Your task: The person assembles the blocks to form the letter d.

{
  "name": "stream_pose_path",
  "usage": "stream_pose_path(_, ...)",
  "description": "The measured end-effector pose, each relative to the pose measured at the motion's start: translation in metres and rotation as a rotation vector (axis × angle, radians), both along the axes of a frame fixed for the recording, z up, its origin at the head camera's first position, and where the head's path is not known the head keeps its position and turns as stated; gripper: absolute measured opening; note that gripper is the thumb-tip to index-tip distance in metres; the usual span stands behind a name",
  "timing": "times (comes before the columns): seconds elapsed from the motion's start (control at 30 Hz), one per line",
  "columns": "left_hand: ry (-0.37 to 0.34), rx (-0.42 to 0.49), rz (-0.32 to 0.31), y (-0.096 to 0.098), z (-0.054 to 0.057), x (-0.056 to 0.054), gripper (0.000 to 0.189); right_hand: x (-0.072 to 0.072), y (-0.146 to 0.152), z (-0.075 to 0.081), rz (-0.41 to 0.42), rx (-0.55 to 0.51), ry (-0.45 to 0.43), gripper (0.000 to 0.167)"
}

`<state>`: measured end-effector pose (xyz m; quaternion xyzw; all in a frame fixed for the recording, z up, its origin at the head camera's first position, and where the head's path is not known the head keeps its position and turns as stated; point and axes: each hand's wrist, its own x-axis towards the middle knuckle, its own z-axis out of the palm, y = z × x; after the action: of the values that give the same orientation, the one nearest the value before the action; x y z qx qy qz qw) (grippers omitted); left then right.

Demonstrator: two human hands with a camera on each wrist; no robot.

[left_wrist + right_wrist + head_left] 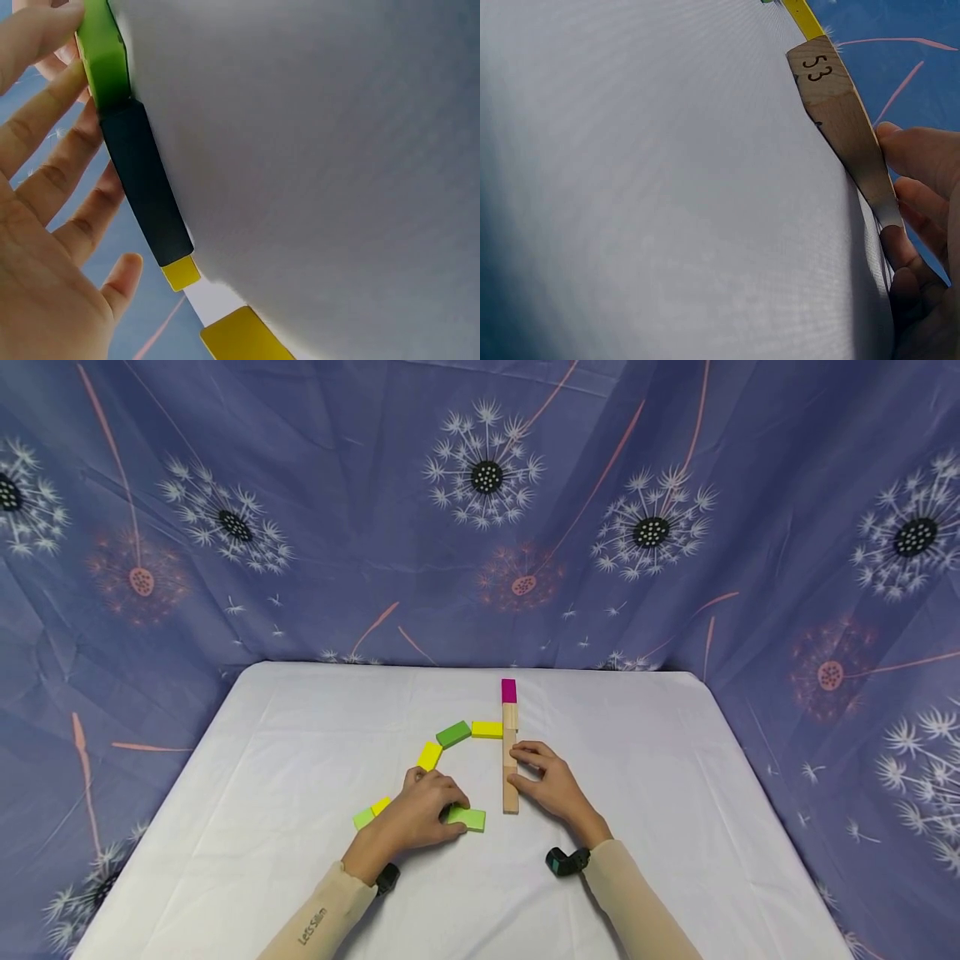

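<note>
My left hand pinches a light green block between thumb and fingers, low over the white table. In the left wrist view, a dark teal block lies end to end with the light green one; the hand hides it in the head view. My right hand touches the right side of a straight row of plain wooden blocks with thumb and fingertips. One wooden block bears the number 53. A magenta block lies at the row's far end.
From the wooden row, a curve of blocks runs left: a yellow block, a green block and another yellow block. Beyond the left wrist lie a further yellow block and a light green block. Dandelion-print cloth surrounds the table.
</note>
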<state>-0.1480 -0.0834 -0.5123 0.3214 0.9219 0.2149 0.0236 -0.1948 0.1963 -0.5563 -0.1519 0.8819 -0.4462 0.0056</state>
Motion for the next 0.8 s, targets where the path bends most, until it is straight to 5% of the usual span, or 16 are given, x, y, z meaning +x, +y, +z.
stream_pose_path(0.23, 0.002, 0.061, 0.032, -0.009, 0.007, 0.005, 0.048, 0.001, -0.001, 0.002, -0.003, 0.006, 0.002, 0.045)
stream_pose_path(0.53, 0.02, 0.236, 0.185, -0.046, 0.019, 0.018, 0.074, 0.001, -0.001, 0.002, 0.004, 0.005, -0.004, 0.045)
stream_pose_path(0.8, -0.045, 0.256, 0.336, -0.081, 0.004, 0.033, 0.076, -0.001, 0.0, 0.0, 0.001, 0.005, -0.003, 0.046)
